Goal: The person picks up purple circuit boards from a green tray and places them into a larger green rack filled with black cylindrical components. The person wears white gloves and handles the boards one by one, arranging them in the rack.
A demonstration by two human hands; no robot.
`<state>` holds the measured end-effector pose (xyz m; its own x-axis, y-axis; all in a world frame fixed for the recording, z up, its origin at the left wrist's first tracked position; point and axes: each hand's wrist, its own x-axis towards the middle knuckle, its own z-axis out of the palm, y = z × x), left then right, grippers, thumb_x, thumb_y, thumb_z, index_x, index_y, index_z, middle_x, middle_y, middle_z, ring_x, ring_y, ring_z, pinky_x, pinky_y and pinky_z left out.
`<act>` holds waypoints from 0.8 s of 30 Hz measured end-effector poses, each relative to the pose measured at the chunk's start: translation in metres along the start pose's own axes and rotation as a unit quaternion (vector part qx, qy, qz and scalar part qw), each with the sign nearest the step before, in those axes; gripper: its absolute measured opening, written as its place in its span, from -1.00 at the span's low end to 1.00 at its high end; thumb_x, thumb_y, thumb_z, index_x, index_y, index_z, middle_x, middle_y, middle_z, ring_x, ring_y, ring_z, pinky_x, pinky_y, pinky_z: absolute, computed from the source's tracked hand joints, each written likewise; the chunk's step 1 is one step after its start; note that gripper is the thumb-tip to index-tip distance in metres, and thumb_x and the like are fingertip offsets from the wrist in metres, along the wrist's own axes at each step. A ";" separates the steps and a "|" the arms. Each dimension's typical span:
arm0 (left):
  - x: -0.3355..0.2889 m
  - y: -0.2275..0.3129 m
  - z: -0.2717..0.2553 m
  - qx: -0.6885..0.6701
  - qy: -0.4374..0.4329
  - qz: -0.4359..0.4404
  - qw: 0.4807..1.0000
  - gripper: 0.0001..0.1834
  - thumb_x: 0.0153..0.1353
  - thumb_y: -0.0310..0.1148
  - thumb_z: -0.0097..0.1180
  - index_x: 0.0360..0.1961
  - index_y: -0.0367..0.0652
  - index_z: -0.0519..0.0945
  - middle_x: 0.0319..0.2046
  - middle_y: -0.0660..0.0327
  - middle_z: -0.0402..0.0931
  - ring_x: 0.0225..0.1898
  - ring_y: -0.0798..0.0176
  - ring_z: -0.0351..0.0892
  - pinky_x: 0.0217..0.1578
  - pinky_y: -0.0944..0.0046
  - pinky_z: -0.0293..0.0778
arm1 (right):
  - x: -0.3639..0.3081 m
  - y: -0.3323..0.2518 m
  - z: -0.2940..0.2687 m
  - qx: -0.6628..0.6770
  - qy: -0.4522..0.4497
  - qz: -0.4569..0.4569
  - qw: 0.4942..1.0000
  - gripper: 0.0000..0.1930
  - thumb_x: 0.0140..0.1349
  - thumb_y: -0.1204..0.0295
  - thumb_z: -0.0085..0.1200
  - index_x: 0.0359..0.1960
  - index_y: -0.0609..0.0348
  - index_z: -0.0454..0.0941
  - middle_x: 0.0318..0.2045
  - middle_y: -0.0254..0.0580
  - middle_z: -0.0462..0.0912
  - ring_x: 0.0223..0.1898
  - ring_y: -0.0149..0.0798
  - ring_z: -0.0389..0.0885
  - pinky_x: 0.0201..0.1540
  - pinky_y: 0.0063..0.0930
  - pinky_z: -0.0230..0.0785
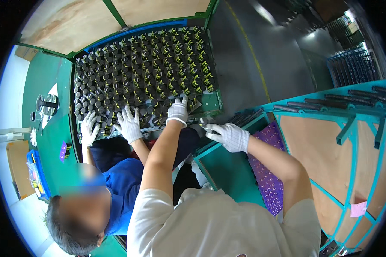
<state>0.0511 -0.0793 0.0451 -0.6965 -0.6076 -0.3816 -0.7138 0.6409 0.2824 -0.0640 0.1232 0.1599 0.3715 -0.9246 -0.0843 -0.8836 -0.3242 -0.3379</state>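
Observation:
Rows of small black-capped cylindrical parts [135,68] with yellow-green bands fill a large tray on the bench. At its near right edge my white-gloved left hand [177,113] reaches in among them, fingers curled down. Whatever those fingers hold is hidden. Off the tray's near right corner, my gloved right hand [230,137] pinches a small part [203,123] with a dark cap and a metallic lower end. Left of mine, a co-worker's two gloved hands [128,124] rest on the parts along the front edge.
The co-worker, in a blue shirt [126,180], is close on my left. To my right are a green cart [227,171], a purple perforated sheet [266,167] and a teal rack [351,141] with dark springs. A green table [43,107] stands at far left.

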 end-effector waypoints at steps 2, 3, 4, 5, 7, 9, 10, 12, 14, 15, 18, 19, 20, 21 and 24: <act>-0.003 -0.008 0.023 -0.027 0.153 0.028 0.987 -0.38 0.00 -0.48 -0.03 0.18 -0.01 0.24 0.11 -0.06 0.22 0.01 -0.11 0.38 -0.04 0.02 0.36 | 0.035 0.024 -0.002 -0.038 -0.084 -0.084 0.992 -0.47 -0.07 0.46 -0.07 0.07 -0.03 0.31 -0.03 -0.01 0.35 -0.39 -0.12 0.54 -0.36 -0.25 0.42; -0.004 -0.008 0.032 -0.056 0.233 0.052 0.969 -0.37 -0.05 -0.50 0.00 0.15 -0.03 0.27 0.10 -0.05 0.24 0.02 -0.10 0.36 -0.01 0.01 0.33 | 0.042 0.040 0.010 -0.076 -0.066 -0.126 0.987 -0.44 -0.06 0.46 -0.08 0.10 -0.07 0.26 -0.05 -0.05 0.35 -0.43 -0.14 0.54 -0.39 -0.28 0.43; -0.011 -0.011 0.023 -0.098 0.281 0.082 0.951 -0.40 -0.11 -0.50 0.05 0.08 -0.08 0.35 0.05 -0.08 0.30 0.03 -0.13 0.35 0.00 0.04 0.34 | 0.053 0.057 0.015 -0.081 -0.082 -0.134 0.984 -0.42 -0.06 0.46 -0.08 0.12 -0.07 0.22 -0.06 -0.05 0.34 -0.44 -0.14 0.54 -0.40 -0.27 0.43; -0.013 -0.016 0.033 -0.120 0.327 0.089 0.933 -0.44 -0.14 -0.55 0.00 0.02 -0.09 0.42 0.06 -0.06 0.31 0.06 -0.11 0.33 0.03 0.01 0.30 | 0.062 0.074 0.019 -0.086 -0.098 -0.140 0.982 -0.39 -0.06 0.46 -0.08 0.14 -0.07 0.19 -0.06 -0.06 0.33 -0.45 -0.13 0.53 -0.40 -0.27 0.43; -0.025 -0.020 0.043 -0.118 0.289 0.169 0.935 -0.46 -0.18 -0.56 0.00 -0.04 -0.08 0.46 0.07 -0.06 0.30 0.11 -0.10 0.28 0.12 -0.04 0.16 | 0.076 0.098 0.017 -0.112 -0.157 -0.029 0.981 -0.35 -0.03 0.46 -0.09 0.20 -0.16 0.10 -0.03 -0.08 0.29 -0.37 -0.09 0.53 -0.32 -0.23 0.43; -0.041 0.004 0.044 -0.066 0.267 0.136 0.952 -0.47 -0.22 -0.49 0.06 -0.07 -0.08 0.49 0.11 -0.10 0.24 0.18 -0.12 0.18 0.19 -0.09 0.01 | 0.077 0.127 0.041 -0.144 -0.138 0.003 0.980 -0.34 0.03 0.50 -0.13 0.24 -0.20 0.05 0.02 -0.07 0.29 -0.20 -0.08 0.49 -0.18 -0.22 0.40; -0.042 0.011 0.045 -0.065 0.252 0.119 0.958 -0.41 -0.27 -0.38 0.13 -0.04 -0.08 0.48 0.14 -0.14 0.16 0.22 -0.18 0.06 0.22 -0.13 -0.09 | 0.077 0.132 0.047 -0.169 -0.154 0.058 0.972 -0.34 0.06 0.53 -0.16 0.26 -0.19 0.04 0.07 -0.07 0.28 -0.07 -0.07 0.43 -0.06 -0.20 0.34; -0.040 0.023 0.052 -0.089 0.284 0.116 0.948 -0.32 -0.25 -0.33 0.15 0.03 -0.22 0.37 0.16 -0.15 0.12 0.21 -0.23 0.06 0.16 -0.15 0.01 | 0.073 0.144 0.069 -0.167 -0.076 0.091 0.979 -0.42 0.05 0.50 -0.14 0.19 -0.15 0.17 0.07 -0.10 0.31 -0.03 -0.10 0.40 0.00 -0.21 0.26; -0.039 0.037 0.062 -0.120 0.314 0.111 0.935 -0.28 -0.18 -0.32 0.14 0.08 -0.34 0.26 0.15 -0.15 0.13 0.17 -0.25 0.10 0.11 -0.15 0.09 | 0.067 0.144 0.075 -0.220 0.030 0.137 0.965 -0.48 0.00 0.47 -0.10 0.09 -0.08 0.27 0.07 -0.15 0.32 0.01 -0.14 0.36 0.02 -0.23 0.19; -0.040 0.042 0.064 -0.148 0.317 0.101 0.931 -0.29 -0.13 -0.32 0.13 0.11 -0.31 0.24 0.15 -0.15 0.12 0.16 -0.26 0.12 0.09 -0.15 0.11 | 0.068 0.141 0.074 -0.232 0.039 0.195 0.952 -0.50 -0.03 0.45 -0.07 0.06 -0.01 0.29 0.08 -0.15 0.31 0.02 -0.13 0.34 0.00 -0.21 0.20; -0.048 0.060 0.075 -0.167 0.311 0.090 0.931 -0.31 -0.09 -0.32 0.11 0.12 -0.29 0.22 0.15 -0.21 0.10 0.14 -0.28 0.14 0.04 -0.15 0.15 | 0.061 0.118 0.078 -0.144 0.125 0.380 0.905 -0.49 -0.02 0.44 -0.03 0.07 0.05 0.28 0.10 -0.07 0.29 0.04 -0.05 0.32 0.01 -0.16 0.22; -0.057 0.067 0.075 -0.178 0.315 0.098 0.927 -0.29 -0.13 -0.36 0.13 0.12 -0.29 0.22 0.13 -0.26 0.10 0.13 -0.30 0.13 0.04 -0.15 0.15 | 0.057 0.107 0.082 -0.128 0.177 0.419 0.881 -0.48 -0.02 0.44 -0.02 0.08 0.05 0.27 0.10 -0.04 0.28 0.04 -0.02 0.32 0.01 -0.15 0.23; -0.065 0.074 0.082 -0.204 0.313 0.129 0.918 -0.27 -0.17 -0.38 0.15 0.11 -0.28 0.23 0.13 -0.26 0.10 0.12 -0.31 0.14 0.04 -0.15 0.15 | 0.050 0.094 0.088 -0.113 0.228 0.458 0.852 -0.48 -0.01 0.43 -0.01 0.08 0.06 0.27 0.10 -0.02 0.28 0.04 0.00 0.32 0.02 -0.13 0.24; -0.073 0.081 0.088 -0.231 0.312 0.161 0.907 -0.25 -0.20 -0.39 0.16 0.11 -0.28 0.23 0.12 -0.27 0.10 0.12 -0.32 0.14 0.05 -0.14 0.15 | 0.041 0.081 0.098 -0.069 0.273 0.481 0.830 -0.46 0.00 0.43 0.02 0.10 0.08 0.24 0.12 0.05 0.25 0.06 0.07 0.31 0.05 -0.13 0.24; -0.107 0.102 0.103 -0.276 0.232 0.237 0.902 -0.23 -0.30 -0.38 0.20 0.08 -0.27 0.27 0.10 -0.24 0.15 0.09 -0.26 0.21 0.03 -0.08 0.21 | -0.012 0.031 0.152 0.052 0.296 0.508 0.807 -0.51 -0.01 0.42 0.01 0.03 0.16 0.30 0.06 0.16 0.29 0.05 0.16 0.31 0.07 -0.15 0.24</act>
<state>0.0603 0.0995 0.0243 -0.7970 -0.5403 0.2700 -0.1671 0.6268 0.7610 -0.0525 0.1549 0.0082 -0.7591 -0.6454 0.0848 -0.6055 0.6522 -0.4560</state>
